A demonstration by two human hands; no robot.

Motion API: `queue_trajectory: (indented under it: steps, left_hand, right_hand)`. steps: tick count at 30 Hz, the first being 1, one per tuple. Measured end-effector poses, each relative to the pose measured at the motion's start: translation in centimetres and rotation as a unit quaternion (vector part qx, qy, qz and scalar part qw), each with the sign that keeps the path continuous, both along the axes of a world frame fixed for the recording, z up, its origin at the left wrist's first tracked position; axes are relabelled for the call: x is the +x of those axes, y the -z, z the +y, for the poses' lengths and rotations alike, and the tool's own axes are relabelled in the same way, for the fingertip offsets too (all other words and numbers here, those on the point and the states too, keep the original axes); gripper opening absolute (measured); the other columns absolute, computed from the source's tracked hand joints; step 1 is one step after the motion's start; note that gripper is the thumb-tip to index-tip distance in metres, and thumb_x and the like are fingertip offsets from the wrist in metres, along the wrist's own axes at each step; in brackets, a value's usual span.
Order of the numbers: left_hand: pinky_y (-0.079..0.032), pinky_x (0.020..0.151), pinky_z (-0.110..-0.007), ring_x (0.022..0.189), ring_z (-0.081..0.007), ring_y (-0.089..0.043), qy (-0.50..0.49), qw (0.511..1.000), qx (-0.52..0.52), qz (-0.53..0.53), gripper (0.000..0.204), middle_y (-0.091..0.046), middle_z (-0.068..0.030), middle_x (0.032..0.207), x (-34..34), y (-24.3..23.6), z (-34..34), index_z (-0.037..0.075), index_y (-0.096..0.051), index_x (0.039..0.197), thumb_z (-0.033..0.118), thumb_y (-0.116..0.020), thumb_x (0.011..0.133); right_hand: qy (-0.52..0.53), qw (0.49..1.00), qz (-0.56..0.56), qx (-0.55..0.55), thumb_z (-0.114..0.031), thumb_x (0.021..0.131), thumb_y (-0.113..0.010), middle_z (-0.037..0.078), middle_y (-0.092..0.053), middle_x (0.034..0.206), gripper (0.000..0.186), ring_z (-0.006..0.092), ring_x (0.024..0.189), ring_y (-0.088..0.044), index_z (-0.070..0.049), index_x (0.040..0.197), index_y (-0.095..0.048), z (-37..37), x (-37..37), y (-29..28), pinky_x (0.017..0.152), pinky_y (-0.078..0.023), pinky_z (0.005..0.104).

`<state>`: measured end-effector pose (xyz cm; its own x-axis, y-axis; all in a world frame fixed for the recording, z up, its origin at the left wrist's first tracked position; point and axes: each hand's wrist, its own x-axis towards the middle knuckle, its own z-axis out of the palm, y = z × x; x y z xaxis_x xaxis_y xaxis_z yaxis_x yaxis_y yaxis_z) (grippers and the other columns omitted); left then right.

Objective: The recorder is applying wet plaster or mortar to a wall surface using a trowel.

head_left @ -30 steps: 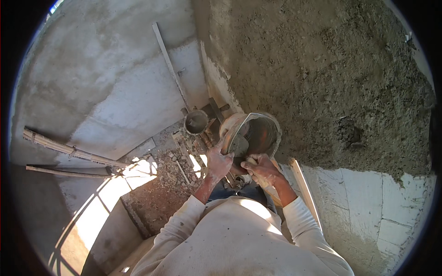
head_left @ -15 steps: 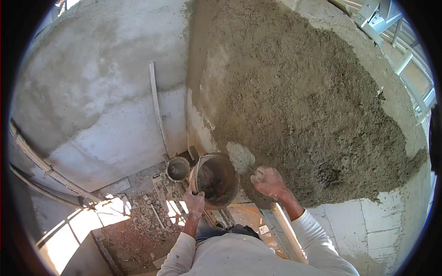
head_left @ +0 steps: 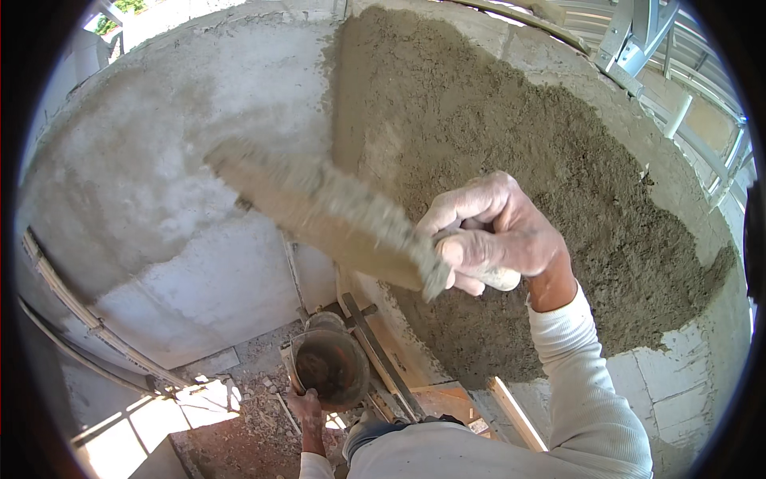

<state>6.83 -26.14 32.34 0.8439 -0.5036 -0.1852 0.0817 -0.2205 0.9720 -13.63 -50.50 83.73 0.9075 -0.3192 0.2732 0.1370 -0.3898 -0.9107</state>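
My right hand (head_left: pixel 503 235) is raised high in front of the right wall. Its fingers are wrapped round the handle of a trowel (head_left: pixel 339 227), whose blade points up and left. Wet grey mortar (head_left: pixel 303 172) clings along the blade, slightly smeared by motion. Lower down, my left hand (head_left: pixel 306 405) grips a dark bucket (head_left: pixel 351 367) at its rim, or at the bail beside it; I cannot tell which. The bucket tilts toward me, and some mortar shows inside. Rough wet mortar (head_left: pixel 590 184) covers much of the right wall.
Smooth, partly rendered wall (head_left: pixel 183 184) rises on the left. Cables or pipes (head_left: pixel 88 315) run along it. Long boards (head_left: pixel 383 359) stand or lie beside the bucket, and a pale timber (head_left: pixel 515 411) is by my right side. Rubble (head_left: pixel 231 427) lies on the floor.
My right hand has lifted the trowel from low by the right wall to high in front of me, nearer the camera. The bucket and my left hand are lower and further left in view.
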Motion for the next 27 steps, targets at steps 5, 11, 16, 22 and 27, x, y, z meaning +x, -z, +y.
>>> queue_trajectory:
  steps: [5,11,16,22,27]
  left_hand:
    - [-0.057,0.085,-0.036,0.093,-0.0286,-0.074,-0.001,0.992,0.126,0.005,0.057,-0.075,-0.0210,0.110,1.9,-1.8,2.4,-0.008,-0.064,0.129,-0.007,-0.056,0.073]
    - [-0.058,0.081,-0.042,0.090,-0.0311,-0.075,0.026,0.989,0.141,0.026,0.047,-0.076,-0.0203,0.099,-1.0,-2.4,0.5,-0.008,-0.069,0.119,-0.002,-0.058,0.073]
    - [-0.057,0.077,-0.041,0.083,-0.0316,-0.074,0.172,0.979,0.087,-0.069,0.040,-0.075,-0.0209,0.092,-4.2,-2.7,-5.1,-0.007,-0.070,0.112,0.001,-0.066,0.073]
    - [-0.055,0.089,-0.042,0.100,-0.0373,-0.074,0.415,0.902,0.045,-0.107,0.063,-0.074,-0.0267,0.106,-11.6,-11.3,-11.8,0.002,-0.062,0.138,0.005,-0.068,0.076]
    - [-0.055,0.089,-0.041,0.102,-0.0373,-0.074,0.478,0.866,0.031,-0.143,0.065,-0.072,-0.0296,0.106,-14.2,-15.8,-15.9,0.005,-0.060,0.142,0.008,-0.067,0.078]
  right_hand:
    - [0.552,0.799,-0.044,-0.232,-0.027,0.105,-0.061,0.002,-0.062,0.068,0.028,0.0076,0.045,-0.052,0.000,0.102,-0.069,-11.3,-10.2,-1.5,0.038,-0.046,0.0228]
    - [0.549,0.826,0.122,-0.033,-0.020,0.101,-0.064,0.002,-0.062,0.060,0.021,0.0070,0.046,-0.054,-0.006,0.087,-0.072,-1.2,-15.4,9.7,0.038,-0.040,0.0247]
    - [0.350,0.824,0.442,-0.050,-0.020,0.089,-0.063,0.014,-0.071,0.083,0.022,0.0250,0.079,-0.069,0.000,0.093,-0.070,5.8,-19.6,31.3,0.074,-0.055,0.0419]
    - [0.334,0.752,0.559,-0.103,-0.032,0.084,-0.071,0.022,-0.074,0.104,0.037,0.0369,0.101,-0.072,-0.003,0.107,-0.071,9.0,-13.0,36.8,0.090,-0.055,0.0486]
    - [0.285,0.759,0.501,-0.303,-0.029,0.078,-0.076,0.021,-0.073,0.095,0.035,0.0384,0.092,-0.072,-0.004,0.102,-0.072,12.4,-14.2,36.7,0.083,-0.056,0.0489]
